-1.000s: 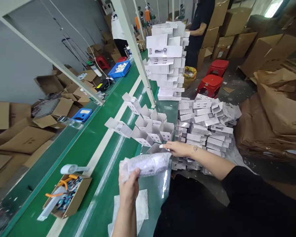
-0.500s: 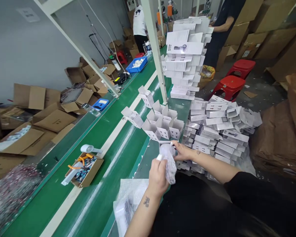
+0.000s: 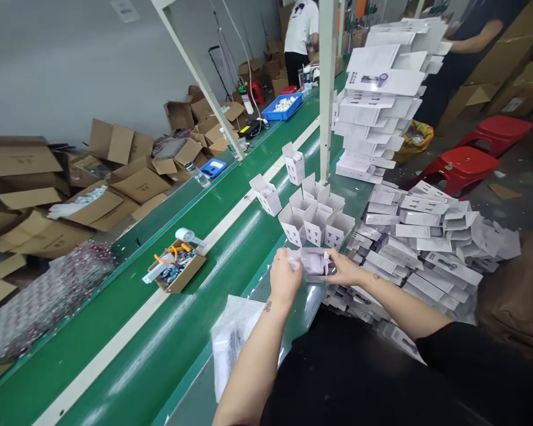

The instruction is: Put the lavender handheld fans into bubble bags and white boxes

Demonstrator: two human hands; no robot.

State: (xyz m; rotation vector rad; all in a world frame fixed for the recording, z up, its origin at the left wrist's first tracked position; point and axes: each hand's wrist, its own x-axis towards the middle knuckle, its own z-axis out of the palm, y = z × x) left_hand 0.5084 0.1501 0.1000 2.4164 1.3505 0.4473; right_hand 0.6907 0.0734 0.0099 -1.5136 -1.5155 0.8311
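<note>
My right hand (image 3: pixel 343 269) is closed around a white carton (image 3: pixel 313 277) tilted on its side at the edge of the green table. In its opening lies a clear plastic-wrapped item (image 3: pixel 311 261), whose exact kind the wrapping hides. Fingers of my left hand (image 3: pixel 285 277) are pinched on the loose end of the wrap, at the carton's left. Just beyond both hands stands a cluster of open white cartons (image 3: pixel 314 229). A clear plastic bag (image 3: pixel 231 331) with wrapped pieces lies by my left forearm.
Two more cartons, one nearer (image 3: pixel 269 200) and one farther (image 3: pixel 294 167), stand on the green conveyor (image 3: pixel 160 337). A cardboard box of small parts (image 3: pixel 184 273) sits there too. A tall stack of flat cartons (image 3: pixel 377 112) rises beside a metal post (image 3: pixel 326 89). Red stools (image 3: pixel 459 168) are at right.
The plastic-wrapped item, held up before, now lies in the carton's opening. The carton has come into clearer view between my hands. The camera view has turned left.
</note>
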